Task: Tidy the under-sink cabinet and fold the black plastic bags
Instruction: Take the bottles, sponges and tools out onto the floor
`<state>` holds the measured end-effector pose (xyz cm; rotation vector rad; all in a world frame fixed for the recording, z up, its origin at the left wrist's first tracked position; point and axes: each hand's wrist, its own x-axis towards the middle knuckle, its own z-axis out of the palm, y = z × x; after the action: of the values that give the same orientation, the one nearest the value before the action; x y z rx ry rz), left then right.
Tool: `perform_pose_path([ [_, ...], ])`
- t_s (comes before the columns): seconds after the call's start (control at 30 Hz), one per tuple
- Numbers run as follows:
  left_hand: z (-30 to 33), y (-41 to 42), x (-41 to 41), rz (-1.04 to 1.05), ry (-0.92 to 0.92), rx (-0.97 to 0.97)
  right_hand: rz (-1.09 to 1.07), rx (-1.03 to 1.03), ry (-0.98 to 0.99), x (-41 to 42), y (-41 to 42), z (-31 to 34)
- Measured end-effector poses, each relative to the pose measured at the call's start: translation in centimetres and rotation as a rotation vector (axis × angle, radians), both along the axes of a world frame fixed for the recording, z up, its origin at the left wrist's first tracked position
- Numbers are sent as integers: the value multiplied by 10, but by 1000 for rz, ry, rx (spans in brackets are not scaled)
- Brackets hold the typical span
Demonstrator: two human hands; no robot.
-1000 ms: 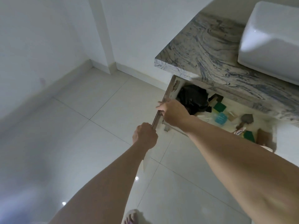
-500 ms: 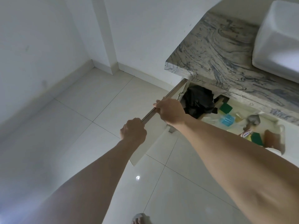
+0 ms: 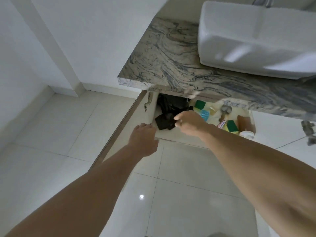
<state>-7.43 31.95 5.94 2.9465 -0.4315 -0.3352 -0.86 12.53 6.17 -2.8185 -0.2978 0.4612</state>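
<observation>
While door (image 3: pixel 119 130) stands open, crumpled glossy black bags (image 3: pixel 168 111) fill cabinet's (image 3: pixel 179 136) far left; right hand (image 3: pixel 189 123), fingers loosely curled, touches them; left hand (image 3: pixel 143 140) relaxed, holding nothing.

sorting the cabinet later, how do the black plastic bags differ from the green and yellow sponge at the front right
The black plastic bags are a crumpled, shapeless dark heap at the cabinet's left end; the green and yellow sponge is a neat, firm-edged block at its right end. The bags spread much wider than the sponge. The right hand reaches over the bags, while nothing touches the sponge. Both lie on the cabinet floor.
</observation>
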Motion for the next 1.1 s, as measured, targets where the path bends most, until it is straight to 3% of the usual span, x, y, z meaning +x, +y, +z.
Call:
perform_pose_path([
  [0.13, -1, -58, 24, -40, 208, 92, -58, -27, 12, -3, -76, -4],
  [0.5, -32, -209, 63, 35, 340, 4, -206, -84, 89, -17, -267, -56],
  [0.73, -99, -253, 86, 10, 428, 11, -304, -98, 183, -16, -327, -118],
  [0.93, -173, -281, 111, -52, 423, 34, -429, -69, 153, -1, -351, -181],
  [1.1, -261, -317, 132, -45, 398, 1, -494, -60, 115, 22, -375, -272],
])
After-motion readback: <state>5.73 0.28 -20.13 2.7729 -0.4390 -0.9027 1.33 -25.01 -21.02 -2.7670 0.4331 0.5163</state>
